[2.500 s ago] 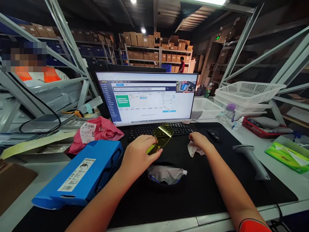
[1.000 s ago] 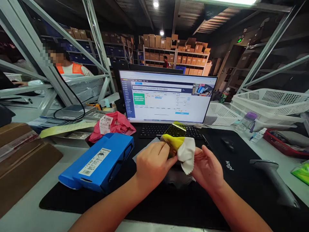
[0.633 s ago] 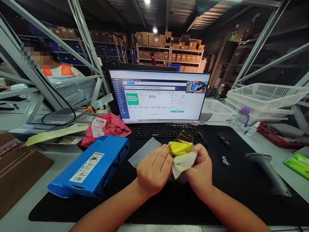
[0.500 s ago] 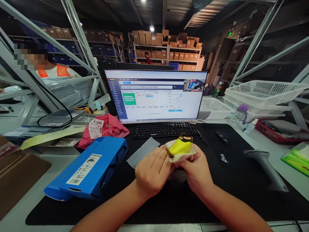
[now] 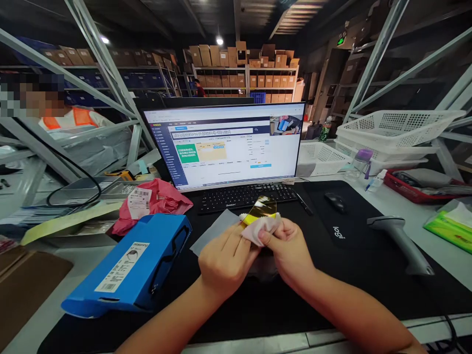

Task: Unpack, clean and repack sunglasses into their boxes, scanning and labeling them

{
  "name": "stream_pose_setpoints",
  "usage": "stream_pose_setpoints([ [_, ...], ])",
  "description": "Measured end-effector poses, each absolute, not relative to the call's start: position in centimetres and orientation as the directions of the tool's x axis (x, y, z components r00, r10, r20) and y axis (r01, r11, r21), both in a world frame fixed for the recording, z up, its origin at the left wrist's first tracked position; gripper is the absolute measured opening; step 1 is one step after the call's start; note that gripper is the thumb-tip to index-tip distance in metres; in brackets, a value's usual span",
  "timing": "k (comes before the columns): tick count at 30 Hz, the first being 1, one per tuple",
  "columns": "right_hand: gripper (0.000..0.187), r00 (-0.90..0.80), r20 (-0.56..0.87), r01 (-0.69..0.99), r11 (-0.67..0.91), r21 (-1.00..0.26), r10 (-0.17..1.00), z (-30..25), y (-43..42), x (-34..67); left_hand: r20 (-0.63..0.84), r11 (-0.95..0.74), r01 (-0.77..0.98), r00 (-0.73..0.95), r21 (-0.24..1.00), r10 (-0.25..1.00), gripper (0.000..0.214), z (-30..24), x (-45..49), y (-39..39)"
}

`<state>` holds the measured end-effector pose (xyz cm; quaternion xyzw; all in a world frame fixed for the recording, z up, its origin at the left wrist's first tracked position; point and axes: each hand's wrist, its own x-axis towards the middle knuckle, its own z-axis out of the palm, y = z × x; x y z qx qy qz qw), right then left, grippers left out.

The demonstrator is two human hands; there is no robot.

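Over the black desk mat, my left hand is closed on a shiny yellow-tinted lens, its fingers curled at the lower left edge. My right hand pinches a pale cloth with a zigzag edge, the thumb pressing it against the near side of the lens. The upper part of the lens sticks out above the cloth. Any frame attached to it is hidden. A greyish item under my hands is too covered to make out. Left of them lie a translucent white sleeve and a blue eyewear box.
A keyboard and a lit monitor stand ahead. To the right are a mouse, a barcode scanner and white baskets. A pink plastic bag lies left. Another person is behind the rack at left.
The cloth now folds over the near side of the lens, with my right thumb on top. More of the lens shows above it. The view has shifted slightly.
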<state>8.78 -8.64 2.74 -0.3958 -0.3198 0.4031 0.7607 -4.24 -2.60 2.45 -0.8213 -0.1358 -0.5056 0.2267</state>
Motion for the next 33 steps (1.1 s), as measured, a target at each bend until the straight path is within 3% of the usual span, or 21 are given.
stream_pose_setpoints([
  [4, 0.042, 0.363, 0.101, -0.546, 0.299, -0.783, 0.926, 4.7, -8.5, 11.1, 0.885, -0.875, 0.359, 0.442, -0.324, -0.147, 0.016, 2.1, -4.2, -2.1],
  [9, 0.035, 0.371, 0.128, -0.58, 0.338, -0.741, 0.92, 5.1, -8.1, 11.9, 0.874, -0.87, 0.357, 0.462, -0.339, -0.151, 0.014, 1.9, -4.1, -2.2],
  [13, 0.033, 0.551, 0.216, -0.349, 0.458, -0.817, 0.806, 2.2, -7.9, 9.7, 0.865, -0.859, 0.42, 0.498, -0.294, -0.053, 0.017, 2.3, -4.5, -2.3],
  [17, 0.061, 0.595, 0.324, -0.064, 0.445, -0.893, 0.736, 0.0, -8.1, 7.7, 0.858, -0.868, 0.431, 0.514, -0.247, 0.011, 0.011, 2.6, -4.9, -2.0],
  [19, 0.063, 0.563, 0.29, -0.125, 0.427, -0.896, 0.774, 0.5, -8.1, 7.9, 0.86, -0.878, 0.407, 0.511, -0.252, -0.01, 0.009, 2.7, -4.9, -1.7],
  [21, 0.061, 0.472, 0.236, -0.314, 0.412, -0.856, 0.849, 1.9, -8.1, 9.0, 0.865, -0.884, 0.378, 0.499, -0.276, -0.057, 0.009, 2.9, -4.8, -1.5],
  [23, 0.053, 0.368, 0.231, -0.477, 0.396, -0.785, 0.901, 3.6, -8.0, 10.5, 0.86, -0.888, 0.343, 0.499, -0.305, -0.103, 0.01, 3.0, -4.6, -1.4],
  [26, 0.039, 0.283, 0.211, -0.59, 0.343, -0.731, 0.936, 5.2, -7.9, 12.4, 0.837, -0.897, 0.291, 0.529, -0.332, -0.138, 0.009, 3.2, -4.5, -1.5],
  [28, 0.03, 0.289, 0.163, -0.618, 0.314, -0.721, 0.943, 5.3, -7.7, 12.6, 0.828, -0.894, 0.294, 0.545, -0.338, -0.134, 0.009, 3.1, -4.6, -1.5],
  [30, 0.034, 0.369, 0.143, -0.589, 0.349, -0.729, 0.919, 4.5, -7.6, 11.9, 0.829, -0.884, 0.334, 0.55, -0.327, -0.099, 0.01, 3.0, -4.6, -1.6],
  [33, 0.048, 0.553, 0.203, -0.38, 0.462, -0.802, 0.808, 2.4, -7.7, 9.7, 0.837, -0.879, 0.39, 0.548, -0.275, -0.019, 0.014, 2.8, -4.7, -1.7],
])
